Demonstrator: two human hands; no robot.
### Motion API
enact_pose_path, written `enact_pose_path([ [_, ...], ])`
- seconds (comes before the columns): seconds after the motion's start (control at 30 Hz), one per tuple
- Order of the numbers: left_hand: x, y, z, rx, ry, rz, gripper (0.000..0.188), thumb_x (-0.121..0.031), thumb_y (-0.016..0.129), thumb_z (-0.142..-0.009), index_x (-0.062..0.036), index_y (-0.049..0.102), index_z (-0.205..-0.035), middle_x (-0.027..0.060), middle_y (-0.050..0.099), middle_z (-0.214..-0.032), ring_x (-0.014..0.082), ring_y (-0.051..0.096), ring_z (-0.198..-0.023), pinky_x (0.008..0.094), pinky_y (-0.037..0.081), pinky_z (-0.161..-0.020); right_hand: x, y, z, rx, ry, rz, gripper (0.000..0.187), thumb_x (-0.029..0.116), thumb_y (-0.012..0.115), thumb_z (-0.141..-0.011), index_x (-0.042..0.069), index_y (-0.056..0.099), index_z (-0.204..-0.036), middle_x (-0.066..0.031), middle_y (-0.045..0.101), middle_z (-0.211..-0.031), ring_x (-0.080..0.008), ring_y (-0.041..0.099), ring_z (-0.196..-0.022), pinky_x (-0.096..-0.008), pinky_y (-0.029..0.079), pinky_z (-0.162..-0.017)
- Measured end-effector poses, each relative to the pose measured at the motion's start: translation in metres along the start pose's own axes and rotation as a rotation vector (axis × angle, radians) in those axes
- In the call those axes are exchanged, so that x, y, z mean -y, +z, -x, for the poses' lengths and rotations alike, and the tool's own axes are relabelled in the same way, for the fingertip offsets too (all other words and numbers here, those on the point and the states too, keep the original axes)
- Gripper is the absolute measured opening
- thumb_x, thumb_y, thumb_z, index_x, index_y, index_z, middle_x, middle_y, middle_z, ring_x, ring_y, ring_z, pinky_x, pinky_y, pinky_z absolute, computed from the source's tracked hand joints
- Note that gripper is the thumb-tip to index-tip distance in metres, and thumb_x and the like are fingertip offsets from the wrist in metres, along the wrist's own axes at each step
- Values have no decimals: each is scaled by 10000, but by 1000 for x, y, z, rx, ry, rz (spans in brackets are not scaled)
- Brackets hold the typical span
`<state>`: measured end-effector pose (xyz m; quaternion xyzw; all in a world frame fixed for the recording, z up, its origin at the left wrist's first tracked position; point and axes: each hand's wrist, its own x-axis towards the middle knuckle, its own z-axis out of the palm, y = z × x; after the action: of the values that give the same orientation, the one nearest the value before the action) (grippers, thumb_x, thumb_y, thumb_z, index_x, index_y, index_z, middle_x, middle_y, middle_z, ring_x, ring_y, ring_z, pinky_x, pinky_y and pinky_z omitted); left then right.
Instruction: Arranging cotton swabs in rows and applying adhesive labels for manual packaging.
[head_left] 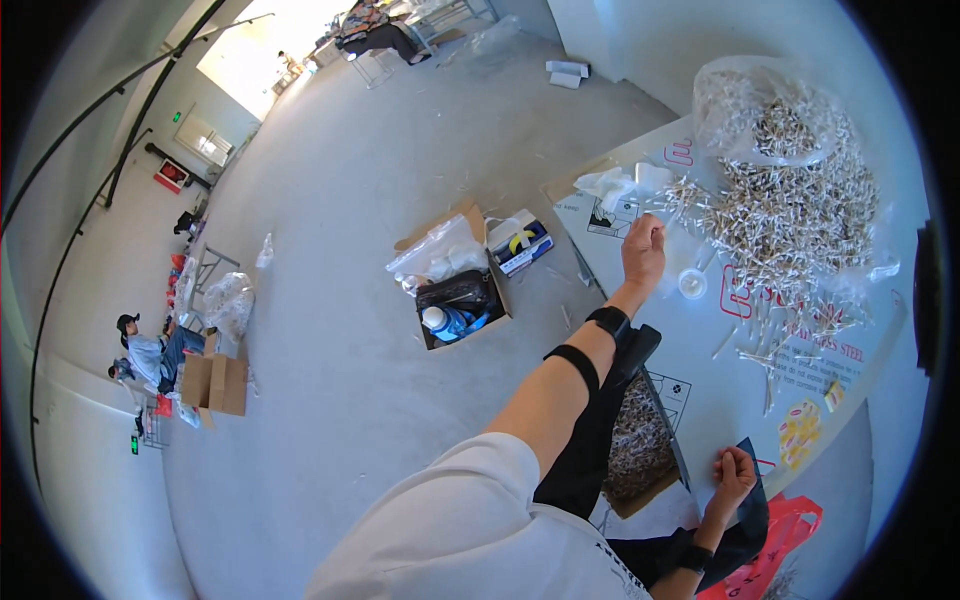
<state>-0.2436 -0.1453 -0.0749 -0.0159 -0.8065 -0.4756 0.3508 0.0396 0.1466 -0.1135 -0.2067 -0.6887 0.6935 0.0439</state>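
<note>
Slanting left arm (548,410), fingers (655,236) curled

Daylight glares burnt-out white at the far opening (262,52), while fisheye distortion bends straight lines near blackened corners.

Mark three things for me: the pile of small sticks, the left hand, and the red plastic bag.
Pile of small sticks (812,225): head view, middle of the heap.
Left hand (645,252): head view, back of the hand.
Red plastic bag (778,537): head view, upper part.
</note>
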Motion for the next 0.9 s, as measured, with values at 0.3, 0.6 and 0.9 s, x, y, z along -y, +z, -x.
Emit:
enact_pose_path([
  [0.3, -157, -36, 125, 1083, 859, 4, 98, -134, 566, -810, -109, 547, -903, 82, 588, -886, 268, 611, -647, 401, 483, -530, 52, 20, 18, 215, 329, -779, 431, 400, 586, -942, 7, 616, -1117, -83, 661, -1034, -139, 627, -891, -275, 528, -687],
  [0.6, -182, -24, 206, 943, -226, 531, 148, -140, 634, -863, -6, 573, -874, 78, 599, -790, 188, 598, -577, 324, 450, -472, 8, -4, 44, -124, 48, -756, 273, 187, 554, -980, -10, 608, -1162, -84, 661, -1060, -128, 638, -936, -231, 532, -754],
  [0.9, -201, -23, 240, 1044, -814, 790, 191, -71, 617, -835, 21, 593, -670, 36, 558, -572, 103, 531, -487, 252, 387, -422, 9, -13, 63, -308, -40, -624, 273, 170, 547, -984, -29, 613, -1158, -94, 651, -1055, -137, 622, -947, -246, 521, -820],
])
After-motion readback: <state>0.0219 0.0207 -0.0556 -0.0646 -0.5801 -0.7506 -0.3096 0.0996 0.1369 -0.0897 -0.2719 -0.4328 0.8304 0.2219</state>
